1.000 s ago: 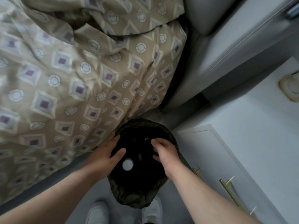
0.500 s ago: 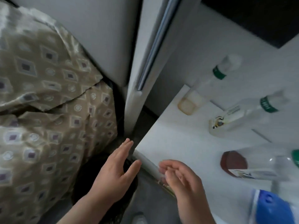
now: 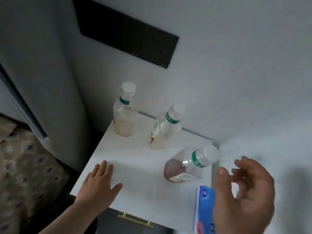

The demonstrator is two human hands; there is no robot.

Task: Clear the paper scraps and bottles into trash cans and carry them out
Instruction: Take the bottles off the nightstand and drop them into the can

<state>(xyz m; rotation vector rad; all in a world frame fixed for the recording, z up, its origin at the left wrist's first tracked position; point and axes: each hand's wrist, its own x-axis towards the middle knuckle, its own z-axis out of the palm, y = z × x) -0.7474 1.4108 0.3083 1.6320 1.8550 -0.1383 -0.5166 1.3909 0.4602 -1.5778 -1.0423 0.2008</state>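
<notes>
**Since all three bottles are still on the nightstand, here's how we'd grab them**

While our left hand point(image 3: 99, 184) lies flat at the front-left of the white nightstand top point(image 3: 135, 168), fingers straight and close together with the thumb out, our right hand point(image 3: 244, 196) hangs in the air holding nothing. Its fingers are loosely curled and a bit spread, near the cap of the nearest bottle point(image 3: 189, 164). It's blurry, so that's all we can tell.

Where the stuff is: three clear bottles with white caps and green neck bands. The far-left bottle point(image 3: 124, 114) sits at the back-left corner with pale orange dregs. The middle bottle point(image 3: 164, 130) is near the wall. The nearest one has reddish-brown drink in its bottom and stands near the blue tissue pack point(image 3: 205, 211). No paper scraps in view, and we can't make out the trash can from here either.

Our take: go for the nearest one first with the right hand, and wrap round the body below the green band, not the cap. They look nearly empty, so probably light and tippy, and a sloppy reach could knock one into its neighbour. Caps look on, so dregs shouldn't spill, but we'd keep them upright anyway. The left hand can take the far-left one to save a trip. We'd leave the tissue pack, it doesn't look like trash.
</notes>
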